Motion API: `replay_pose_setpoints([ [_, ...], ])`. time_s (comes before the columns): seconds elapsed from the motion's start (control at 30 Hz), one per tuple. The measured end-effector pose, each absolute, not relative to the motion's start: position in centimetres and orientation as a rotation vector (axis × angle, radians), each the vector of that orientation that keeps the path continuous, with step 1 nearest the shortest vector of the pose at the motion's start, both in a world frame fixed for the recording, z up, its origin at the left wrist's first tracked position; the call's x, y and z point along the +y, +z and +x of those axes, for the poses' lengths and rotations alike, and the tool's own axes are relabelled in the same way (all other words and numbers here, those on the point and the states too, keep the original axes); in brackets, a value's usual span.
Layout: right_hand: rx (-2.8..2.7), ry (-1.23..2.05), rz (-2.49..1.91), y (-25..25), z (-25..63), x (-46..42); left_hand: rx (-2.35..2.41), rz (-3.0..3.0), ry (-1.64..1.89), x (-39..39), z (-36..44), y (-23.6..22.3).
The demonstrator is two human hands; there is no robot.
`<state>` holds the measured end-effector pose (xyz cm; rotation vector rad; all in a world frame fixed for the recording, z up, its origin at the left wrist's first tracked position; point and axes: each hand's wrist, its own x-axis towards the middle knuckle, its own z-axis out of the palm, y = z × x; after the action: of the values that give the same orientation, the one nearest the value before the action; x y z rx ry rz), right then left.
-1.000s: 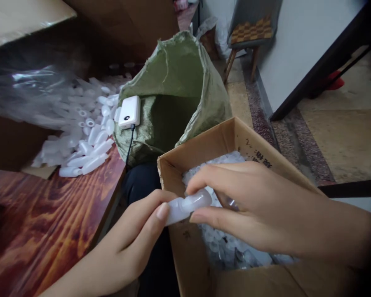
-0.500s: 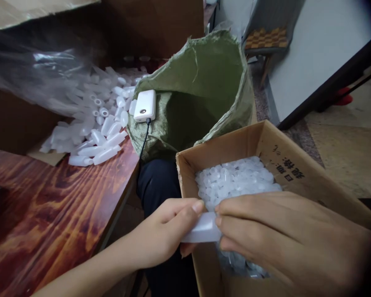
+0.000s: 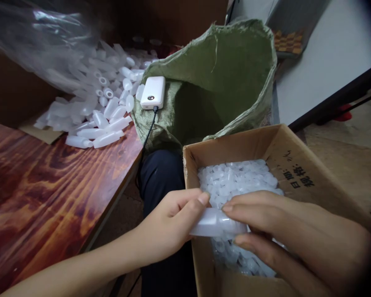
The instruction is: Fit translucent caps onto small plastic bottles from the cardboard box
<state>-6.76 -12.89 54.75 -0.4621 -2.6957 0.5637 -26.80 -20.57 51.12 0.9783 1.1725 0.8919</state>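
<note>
My left hand [image 3: 181,225] is closed around a small translucent white plastic bottle [image 3: 205,222], its thumb pressed along the upper side. The bottle lies sideways over the cardboard box [image 3: 200,260], with a seam before its rounder, cap-like right end [image 3: 231,225]. My right hand [image 3: 278,231] has its fingertips on top of that end and the thumb below, in a loosened grip. Beneath both hands, the box holds many small translucent plastic pieces [image 3: 235,177], perhaps caps. What the left fingers do behind the bottle is hidden.
At left, a pile of similar translucent bottles [image 3: 108,123] spills from clear plastic film [image 3: 58,49] onto a wood-grain table [image 3: 64,177]. A green woven sack [image 3: 244,53] gapes behind the box. A white power bank [image 3: 153,90] with a black cable [image 3: 148,132] rests on its rim.
My right fingers have loosened and spread, uncovering the bottle's right end. Both hands and the bottle have shifted slightly right in view, and the camera has moved a little.
</note>
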Motion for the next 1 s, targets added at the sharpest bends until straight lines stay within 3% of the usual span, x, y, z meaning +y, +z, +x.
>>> replay_pose_setpoints([
  [0.2,-2.663,0.835,-0.614,54.3,-6.7,-12.7,1.196,1.054,0.865,-20.9,-26.5,51.1],
  [0.43,-2.834,0.414,-0.161,54.5,-5.2,-11.7,1.190,1.161,0.853,-20.9,-26.6,51.1],
  [1.0,-2.864,0.337,-0.190,54.5,-5.5,-11.1,1.179,1.175,0.820,-21.0,-26.6,50.9],
])
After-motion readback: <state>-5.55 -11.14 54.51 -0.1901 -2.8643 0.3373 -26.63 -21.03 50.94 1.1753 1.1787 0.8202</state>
